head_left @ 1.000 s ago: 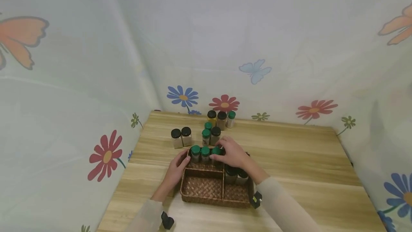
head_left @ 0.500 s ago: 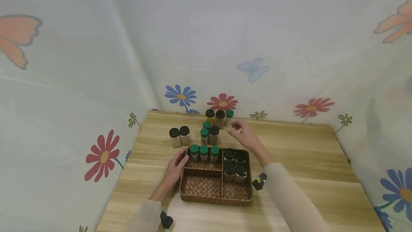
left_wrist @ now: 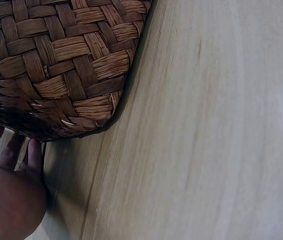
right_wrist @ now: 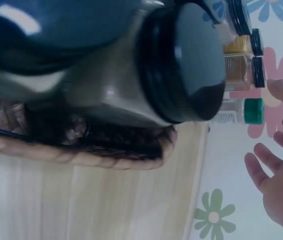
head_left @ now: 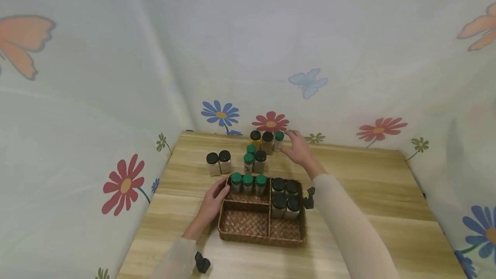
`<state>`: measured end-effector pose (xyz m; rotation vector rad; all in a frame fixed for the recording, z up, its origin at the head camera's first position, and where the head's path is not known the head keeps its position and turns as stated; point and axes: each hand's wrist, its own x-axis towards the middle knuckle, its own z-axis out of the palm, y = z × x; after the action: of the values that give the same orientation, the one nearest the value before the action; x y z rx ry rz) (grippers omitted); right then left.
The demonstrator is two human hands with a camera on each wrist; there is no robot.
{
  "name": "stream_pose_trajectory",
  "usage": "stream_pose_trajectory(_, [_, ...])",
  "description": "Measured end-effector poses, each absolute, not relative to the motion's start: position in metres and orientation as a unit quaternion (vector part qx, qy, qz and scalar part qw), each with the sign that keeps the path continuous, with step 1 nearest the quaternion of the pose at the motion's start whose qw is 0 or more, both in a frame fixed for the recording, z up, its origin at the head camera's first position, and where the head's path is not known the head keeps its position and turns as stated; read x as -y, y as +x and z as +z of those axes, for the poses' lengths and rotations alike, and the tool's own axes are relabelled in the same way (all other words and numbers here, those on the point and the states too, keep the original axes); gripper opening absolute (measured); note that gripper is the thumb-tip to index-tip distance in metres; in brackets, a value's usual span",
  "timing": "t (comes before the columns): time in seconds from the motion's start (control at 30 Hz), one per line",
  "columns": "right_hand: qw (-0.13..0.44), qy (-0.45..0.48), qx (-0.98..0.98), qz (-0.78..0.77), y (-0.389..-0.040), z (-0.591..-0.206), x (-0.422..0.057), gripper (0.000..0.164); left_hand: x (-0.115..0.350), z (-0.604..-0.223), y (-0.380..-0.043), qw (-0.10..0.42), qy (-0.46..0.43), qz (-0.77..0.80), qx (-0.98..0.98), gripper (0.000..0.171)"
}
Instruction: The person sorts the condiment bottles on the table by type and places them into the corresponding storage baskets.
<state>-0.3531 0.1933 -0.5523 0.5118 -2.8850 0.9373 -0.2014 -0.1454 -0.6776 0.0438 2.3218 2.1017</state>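
Note:
A brown woven basket [head_left: 244,241] with three compartments sits on the table. My left hand [head_left: 210,203] holds its left side, thumb at the rim and fingers outside; in the left wrist view those fingers [left_wrist: 33,155] lie by the woven wall. At the back, my right hand [head_left: 300,152] is spread beside a green-lidded spice jar [head_left: 278,142]. In the right wrist view its fingers [right_wrist: 267,159] stand apart from that jar. Three green-lidded jars [head_left: 248,183] stand in the basket's back left compartment, and several black-lidded jars [head_left: 279,206] fill part of the right one.
Beside the green-lidded jar stand two black-lidded jars [head_left: 267,143]. Nearer are two small green-lidded jars [head_left: 248,163] and a black-lidded jar [head_left: 260,162]. Another black-lidded pair [head_left: 218,163] stands to the left. A flowered curtain [head_left: 248,55] hangs behind the table [head_left: 360,184].
My right hand has let go of a green-lidded jar in the basket's back left compartment and moved back and right to the jar at the rear. The left hand stays at the basket.

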Motion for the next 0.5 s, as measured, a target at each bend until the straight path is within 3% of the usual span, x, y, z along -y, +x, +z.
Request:
stream_pose_trajectory(0.2, [0.006, 0.184, 0.951, 0.248, -0.367, -0.555, -0.190, 0.076, 0.145, -0.678, -0.202, 0.005, 0.017, 0.679, -0.734, 0.054])
stream_pose_trajectory(0.5, [-0.032, 0.199, 0.952, 0.230, -0.375, -0.557, -0.184, 0.073, 0.146, -0.680, -0.202, 0.004, 0.019, 0.682, -0.731, 0.051])
